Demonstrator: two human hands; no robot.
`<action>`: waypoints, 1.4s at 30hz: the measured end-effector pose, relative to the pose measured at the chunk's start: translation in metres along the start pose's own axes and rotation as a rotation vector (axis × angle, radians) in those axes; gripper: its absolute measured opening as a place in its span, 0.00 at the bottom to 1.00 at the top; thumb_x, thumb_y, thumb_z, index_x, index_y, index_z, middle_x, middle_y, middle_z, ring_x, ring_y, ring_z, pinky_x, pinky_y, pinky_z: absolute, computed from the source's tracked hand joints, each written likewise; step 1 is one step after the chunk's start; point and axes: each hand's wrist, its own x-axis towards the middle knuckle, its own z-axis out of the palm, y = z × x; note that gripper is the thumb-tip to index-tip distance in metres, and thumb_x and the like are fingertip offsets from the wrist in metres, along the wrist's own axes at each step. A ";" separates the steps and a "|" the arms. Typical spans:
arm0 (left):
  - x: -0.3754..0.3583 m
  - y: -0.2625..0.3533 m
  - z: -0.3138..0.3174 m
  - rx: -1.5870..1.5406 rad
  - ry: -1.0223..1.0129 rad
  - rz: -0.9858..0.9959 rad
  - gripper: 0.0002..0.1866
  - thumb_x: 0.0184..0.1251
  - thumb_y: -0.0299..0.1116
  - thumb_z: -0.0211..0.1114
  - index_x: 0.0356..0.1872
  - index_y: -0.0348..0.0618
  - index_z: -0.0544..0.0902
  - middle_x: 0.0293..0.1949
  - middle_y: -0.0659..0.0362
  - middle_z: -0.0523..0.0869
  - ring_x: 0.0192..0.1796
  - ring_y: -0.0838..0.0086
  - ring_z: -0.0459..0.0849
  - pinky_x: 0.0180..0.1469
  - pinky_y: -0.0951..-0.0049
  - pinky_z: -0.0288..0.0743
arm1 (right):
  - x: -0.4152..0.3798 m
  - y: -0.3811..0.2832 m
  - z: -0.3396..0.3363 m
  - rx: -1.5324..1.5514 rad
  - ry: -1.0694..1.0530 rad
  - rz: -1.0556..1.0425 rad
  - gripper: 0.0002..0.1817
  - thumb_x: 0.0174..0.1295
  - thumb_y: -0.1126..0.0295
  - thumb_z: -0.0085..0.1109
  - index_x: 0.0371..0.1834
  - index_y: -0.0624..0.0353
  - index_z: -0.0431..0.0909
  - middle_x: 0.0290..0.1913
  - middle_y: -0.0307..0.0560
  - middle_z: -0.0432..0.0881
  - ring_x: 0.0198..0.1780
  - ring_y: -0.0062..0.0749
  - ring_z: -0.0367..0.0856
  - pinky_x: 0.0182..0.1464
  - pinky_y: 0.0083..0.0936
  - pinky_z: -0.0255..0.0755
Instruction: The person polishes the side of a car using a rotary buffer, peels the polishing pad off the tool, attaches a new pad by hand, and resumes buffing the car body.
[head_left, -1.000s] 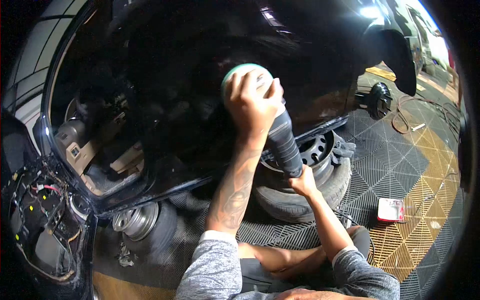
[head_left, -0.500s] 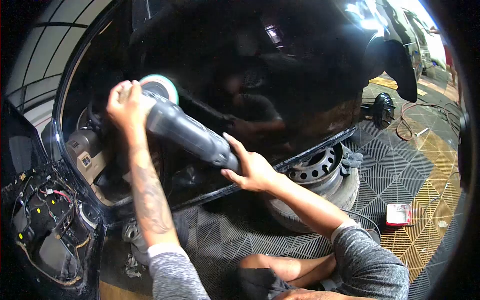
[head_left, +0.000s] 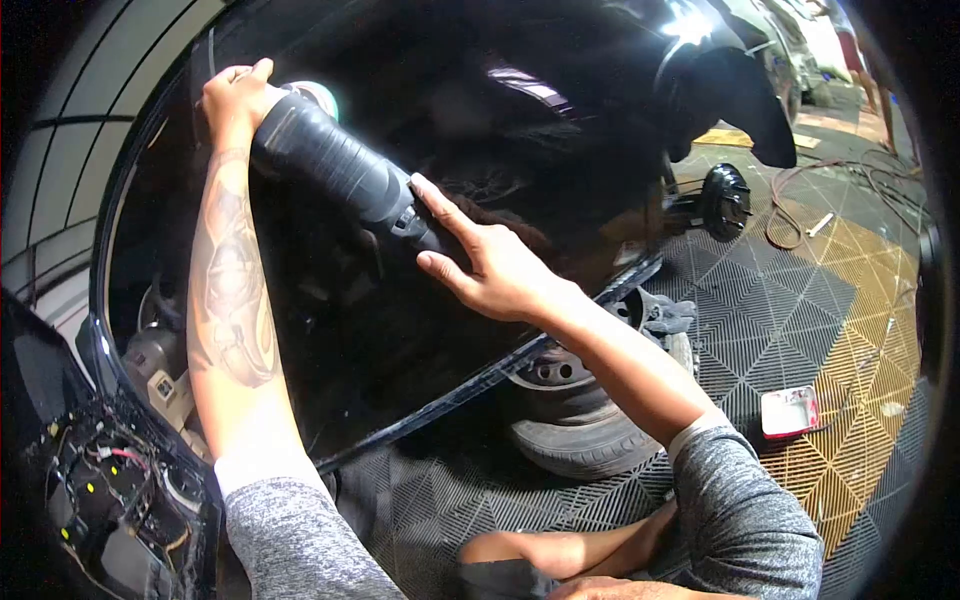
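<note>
A black power polisher (head_left: 345,165) lies slantwise across a glossy black car panel (head_left: 500,140), its round green-edged pad (head_left: 318,98) against the panel at the upper left. My left hand (head_left: 238,100) is wrapped round the polisher's head end, beside the pad; part of the grip is hidden. Around the rear end of the polisher's body, my right hand (head_left: 495,265) has its thumb and fingers closed, with the index finger stretched along the casing.
Below the panel a tire (head_left: 585,440) with a steel rim lies on the floor, a grey glove (head_left: 668,315) near it. A red-rimmed container (head_left: 790,412) is at the right. An opened door (head_left: 110,500) with bare wiring stands lower left. A person's legs show upper right.
Both hands and the polisher have moved up along the panel, the pad now nearer its top left. The view has shifted somewhat, and the left arm reaches further up.
</note>
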 end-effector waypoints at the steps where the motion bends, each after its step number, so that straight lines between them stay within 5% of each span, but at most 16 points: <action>1: 0.003 0.018 0.016 0.016 -0.002 0.027 0.24 0.51 0.53 0.73 0.38 0.43 0.93 0.40 0.48 0.93 0.43 0.57 0.92 0.54 0.59 0.82 | -0.003 0.006 -0.014 -0.003 0.022 0.009 0.43 0.74 0.57 0.58 0.86 0.42 0.45 0.70 0.69 0.73 0.66 0.67 0.76 0.70 0.49 0.70; 3: 0.013 0.055 0.050 -0.024 -0.038 0.072 0.24 0.50 0.53 0.74 0.38 0.43 0.93 0.40 0.49 0.93 0.45 0.56 0.92 0.55 0.60 0.82 | -0.007 0.025 -0.034 -0.004 0.150 -0.053 0.44 0.72 0.55 0.58 0.86 0.39 0.42 0.46 0.76 0.84 0.48 0.74 0.83 0.57 0.58 0.75; 7: 0.045 0.130 0.130 -0.078 -0.210 0.110 0.29 0.51 0.61 0.73 0.44 0.47 0.93 0.43 0.50 0.93 0.49 0.59 0.92 0.57 0.63 0.81 | -0.026 0.046 -0.081 -0.024 0.241 0.095 0.46 0.72 0.55 0.59 0.86 0.40 0.40 0.43 0.77 0.85 0.47 0.71 0.86 0.53 0.51 0.78; 9: 0.045 0.152 0.169 -0.166 -0.278 0.119 0.24 0.51 0.52 0.75 0.40 0.42 0.92 0.41 0.47 0.92 0.46 0.60 0.91 0.53 0.64 0.82 | -0.039 0.052 -0.093 -0.020 0.285 0.151 0.47 0.72 0.56 0.59 0.86 0.43 0.39 0.42 0.77 0.85 0.46 0.68 0.87 0.51 0.45 0.79; 10: 0.017 0.178 0.184 -0.182 -0.252 0.210 0.19 0.51 0.43 0.77 0.36 0.36 0.91 0.39 0.44 0.91 0.42 0.60 0.91 0.50 0.64 0.83 | -0.047 0.057 -0.093 -0.031 0.307 0.149 0.47 0.73 0.57 0.58 0.86 0.44 0.37 0.43 0.75 0.86 0.47 0.66 0.88 0.52 0.42 0.79; 12: 0.003 0.188 0.219 0.083 0.026 0.600 0.20 0.50 0.45 0.76 0.34 0.36 0.91 0.36 0.42 0.91 0.40 0.53 0.91 0.47 0.59 0.85 | -0.064 0.057 -0.091 0.046 0.298 0.227 0.47 0.73 0.57 0.58 0.86 0.44 0.35 0.44 0.74 0.86 0.48 0.66 0.88 0.53 0.41 0.79; 14: -0.037 0.208 0.174 -0.162 -0.168 0.330 0.20 0.48 0.46 0.74 0.31 0.36 0.91 0.34 0.41 0.90 0.39 0.50 0.91 0.46 0.55 0.86 | -0.075 0.057 -0.078 0.058 0.306 0.248 0.48 0.74 0.59 0.58 0.86 0.45 0.33 0.48 0.73 0.86 0.50 0.64 0.88 0.54 0.41 0.79; 17: -0.049 0.196 0.141 -0.126 -0.157 0.274 0.19 0.47 0.46 0.73 0.31 0.38 0.91 0.35 0.43 0.91 0.40 0.50 0.91 0.48 0.55 0.86 | -0.075 0.045 -0.051 0.165 0.240 0.375 0.49 0.74 0.58 0.58 0.86 0.45 0.32 0.50 0.73 0.86 0.51 0.63 0.88 0.55 0.41 0.79; 26: -0.032 0.064 0.044 -0.231 -0.039 0.241 0.15 0.46 0.44 0.78 0.26 0.43 0.91 0.29 0.50 0.91 0.35 0.56 0.92 0.43 0.59 0.85 | -0.035 0.013 0.062 0.188 0.229 0.023 0.55 0.66 0.66 0.65 0.86 0.46 0.32 0.57 0.73 0.83 0.55 0.63 0.87 0.58 0.38 0.78; 27: -0.030 0.048 0.038 -0.223 0.024 0.253 0.13 0.46 0.41 0.79 0.26 0.42 0.90 0.28 0.50 0.91 0.34 0.60 0.92 0.41 0.62 0.84 | -0.027 0.011 0.073 0.070 0.291 -0.127 0.56 0.63 0.68 0.65 0.86 0.47 0.33 0.52 0.74 0.85 0.49 0.62 0.89 0.55 0.37 0.79; 32: -0.024 -0.027 -0.015 -0.243 0.033 0.127 0.11 0.50 0.37 0.77 0.29 0.40 0.90 0.28 0.51 0.90 0.31 0.63 0.90 0.39 0.65 0.83 | -0.014 -0.021 0.106 0.221 0.092 0.071 0.56 0.61 0.69 0.65 0.86 0.46 0.34 0.33 0.70 0.85 0.36 0.62 0.88 0.45 0.43 0.80; 34: -0.011 -0.073 -0.040 0.029 -0.059 0.053 0.30 0.52 0.60 0.73 0.45 0.45 0.92 0.44 0.51 0.93 0.49 0.60 0.91 0.56 0.65 0.81 | -0.011 -0.029 0.113 0.218 0.035 0.070 0.57 0.60 0.69 0.66 0.86 0.45 0.35 0.29 0.68 0.84 0.34 0.62 0.88 0.43 0.45 0.80; 36: -0.043 -0.071 -0.068 -0.044 0.032 0.018 0.26 0.51 0.55 0.74 0.42 0.44 0.93 0.43 0.48 0.92 0.48 0.56 0.91 0.56 0.61 0.81 | -0.010 -0.032 0.116 0.211 -0.056 0.069 0.57 0.60 0.68 0.67 0.86 0.46 0.35 0.26 0.68 0.83 0.33 0.62 0.87 0.41 0.46 0.79; 39: -0.077 -0.086 -0.099 0.053 0.045 -0.091 0.24 0.55 0.52 0.73 0.45 0.43 0.92 0.44 0.50 0.93 0.48 0.59 0.91 0.55 0.63 0.80 | -0.019 -0.017 0.131 0.226 -0.045 -0.163 0.58 0.59 0.68 0.67 0.86 0.48 0.35 0.41 0.73 0.84 0.39 0.66 0.86 0.47 0.50 0.79; 40: -0.090 -0.087 -0.103 0.086 0.037 -0.131 0.24 0.58 0.51 0.73 0.47 0.44 0.91 0.45 0.51 0.93 0.48 0.62 0.91 0.55 0.64 0.80 | -0.026 -0.031 0.117 0.248 -0.176 -0.017 0.57 0.58 0.68 0.67 0.86 0.49 0.35 0.48 0.74 0.83 0.41 0.67 0.85 0.49 0.52 0.79; 42: -0.115 -0.085 -0.104 0.096 0.073 -0.165 0.22 0.59 0.49 0.73 0.47 0.41 0.91 0.43 0.52 0.93 0.47 0.65 0.91 0.53 0.65 0.80 | -0.040 -0.016 0.125 0.203 -0.135 -0.097 0.57 0.58 0.67 0.67 0.86 0.48 0.35 0.44 0.74 0.84 0.40 0.67 0.85 0.48 0.53 0.79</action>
